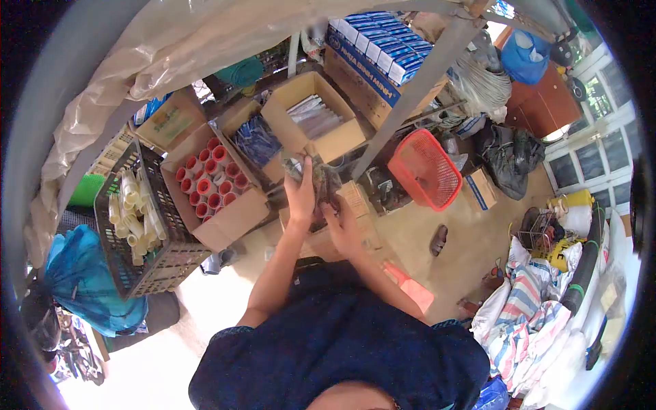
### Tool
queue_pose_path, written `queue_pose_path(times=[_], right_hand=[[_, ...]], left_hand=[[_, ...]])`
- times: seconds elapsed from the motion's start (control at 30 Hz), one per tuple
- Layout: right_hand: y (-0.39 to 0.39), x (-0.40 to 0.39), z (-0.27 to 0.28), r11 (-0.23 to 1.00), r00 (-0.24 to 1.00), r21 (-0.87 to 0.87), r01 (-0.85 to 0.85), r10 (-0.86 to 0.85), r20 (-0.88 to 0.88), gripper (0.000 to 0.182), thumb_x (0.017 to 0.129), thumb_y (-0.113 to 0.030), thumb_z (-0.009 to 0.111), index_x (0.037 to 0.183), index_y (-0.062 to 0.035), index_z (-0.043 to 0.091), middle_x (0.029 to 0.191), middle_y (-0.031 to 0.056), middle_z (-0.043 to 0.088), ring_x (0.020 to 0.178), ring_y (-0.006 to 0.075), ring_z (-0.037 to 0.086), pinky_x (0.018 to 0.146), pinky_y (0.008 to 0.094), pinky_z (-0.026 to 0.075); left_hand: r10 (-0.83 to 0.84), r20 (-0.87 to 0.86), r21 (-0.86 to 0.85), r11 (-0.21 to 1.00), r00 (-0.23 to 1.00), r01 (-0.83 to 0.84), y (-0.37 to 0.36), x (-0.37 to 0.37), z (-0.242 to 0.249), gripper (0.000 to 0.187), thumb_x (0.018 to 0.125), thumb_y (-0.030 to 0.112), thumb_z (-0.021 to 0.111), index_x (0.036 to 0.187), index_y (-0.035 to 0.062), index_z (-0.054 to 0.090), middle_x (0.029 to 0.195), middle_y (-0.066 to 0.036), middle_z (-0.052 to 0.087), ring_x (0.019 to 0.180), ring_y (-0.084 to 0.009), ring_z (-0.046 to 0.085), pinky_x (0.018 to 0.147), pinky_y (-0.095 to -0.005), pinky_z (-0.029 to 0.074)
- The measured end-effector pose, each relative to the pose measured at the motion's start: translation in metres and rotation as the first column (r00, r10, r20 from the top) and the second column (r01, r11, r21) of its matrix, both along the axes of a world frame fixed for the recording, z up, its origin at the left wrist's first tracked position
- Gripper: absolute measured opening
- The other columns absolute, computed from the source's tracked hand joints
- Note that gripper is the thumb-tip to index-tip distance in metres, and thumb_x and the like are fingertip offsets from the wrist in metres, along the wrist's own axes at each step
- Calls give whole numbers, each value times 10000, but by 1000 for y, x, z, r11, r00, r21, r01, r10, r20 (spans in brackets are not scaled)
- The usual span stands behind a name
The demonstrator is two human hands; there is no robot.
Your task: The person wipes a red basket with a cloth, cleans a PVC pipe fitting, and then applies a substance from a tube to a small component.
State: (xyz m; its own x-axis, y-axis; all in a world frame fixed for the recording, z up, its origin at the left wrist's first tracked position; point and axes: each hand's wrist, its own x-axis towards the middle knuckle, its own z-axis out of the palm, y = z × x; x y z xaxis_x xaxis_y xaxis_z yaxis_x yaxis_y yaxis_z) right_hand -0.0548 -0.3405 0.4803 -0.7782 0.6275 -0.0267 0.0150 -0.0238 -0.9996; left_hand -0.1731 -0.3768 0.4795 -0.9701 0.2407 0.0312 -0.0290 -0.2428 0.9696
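In front of my chest, a crumpled clear plastic bag point(326, 183) with dark contents is between my hands; what is inside is too blurred to name. My left hand point(301, 193) is closed on the bag's left side, fingers pointing up. Lower down on the right, my right hand point(339, 223) grips the bag's bottom end. Just beyond them stands an open cardboard box point(347, 140) of thin, wrapped white pieces. Left of that is a box with blue-wrapped items point(256, 142). Small cardboard boxes point(355, 205) sit close behind my right hand.
Left are a carton of red-rimmed white tubes point(212, 181) and a black crate point(130, 273) of cream pipes. A red basket point(425, 169) stands right of a grey slanted post point(410, 96). A sandal point(439, 240) lies on the floor, striped sacks point(533, 301) at far right.
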Motion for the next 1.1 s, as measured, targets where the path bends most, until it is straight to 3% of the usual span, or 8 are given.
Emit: queue_pose_path(times=[0.13,0.3,0.53,0.67,0.73,0.83,1.03,1.1], right_hand=[[5,7,-17,803,996,594,-36,-21,89,276,940,-194,510,974,73,574,827,120,636,752,185,601,690,317,469],[1,16,-35,971,972,135,-197,175,159,294,927,-193,524,780,56,573,644,126,575,577,172,557,513,337,404],[10,31,-31,935,937,-200,-294,324,134,289,909,-227,562,756,17,583,587,55,555,543,144,521,485,292,392],[26,41,-13,994,947,-21,-105,106,304,300,885,-272,600,809,18,586,663,69,585,589,150,541,511,290,416],[29,29,9,822,956,487,294,-247,-160,302,881,-295,606,896,7,594,760,88,609,649,150,562,568,268,434],[41,20,30,881,980,461,109,-172,96,319,869,-325,630,953,-19,599,819,61,613,703,125,565,626,246,441],[86,26,-50,939,974,-275,-209,223,24,364,842,-357,668,978,-23,619,819,-20,589,723,86,529,634,232,433],[84,42,-145,830,943,-474,-294,333,-2,304,907,-277,560,1054,-18,621,1057,87,617,1007,161,557,896,300,411]], left_hand=[[17,170,59,998,985,-28,-5,1,26,289,925,262,570,1091,29,529,1004,-34,555,889,-126,520,747,-297,447],[-104,343,-3,994,934,112,-12,3,-1,425,912,361,584,1169,30,514,1032,-65,576,904,-156,545,771,-327,466],[-219,-106,-237,953,970,189,-11,27,0,261,892,175,619,1025,-46,578,904,-117,642,823,-140,556,721,-317,459],[-184,-222,-409,909,957,80,-18,16,27,250,849,177,658,928,-56,615,843,-159,662,746,-229,611,705,-349,472],[-320,-289,-506,851,902,140,-17,19,11,313,784,224,707,897,-58,630,851,-221,653,762,-330,636,708,-393,478],[-584,-289,-657,697,759,287,-13,46,17,394,745,260,735,938,-64,621,867,-244,643,824,-361,629,740,-405,475],[-524,396,-263,722,754,640,-17,60,-51,457,788,328,712,1090,10,584,868,-63,617,805,-184,613,563,-309,502],[-611,703,392,761,365,518,-34,71,-79,438,830,379,663,1112,54,579,818,-30,602,706,-129,590,474,-234,444]])
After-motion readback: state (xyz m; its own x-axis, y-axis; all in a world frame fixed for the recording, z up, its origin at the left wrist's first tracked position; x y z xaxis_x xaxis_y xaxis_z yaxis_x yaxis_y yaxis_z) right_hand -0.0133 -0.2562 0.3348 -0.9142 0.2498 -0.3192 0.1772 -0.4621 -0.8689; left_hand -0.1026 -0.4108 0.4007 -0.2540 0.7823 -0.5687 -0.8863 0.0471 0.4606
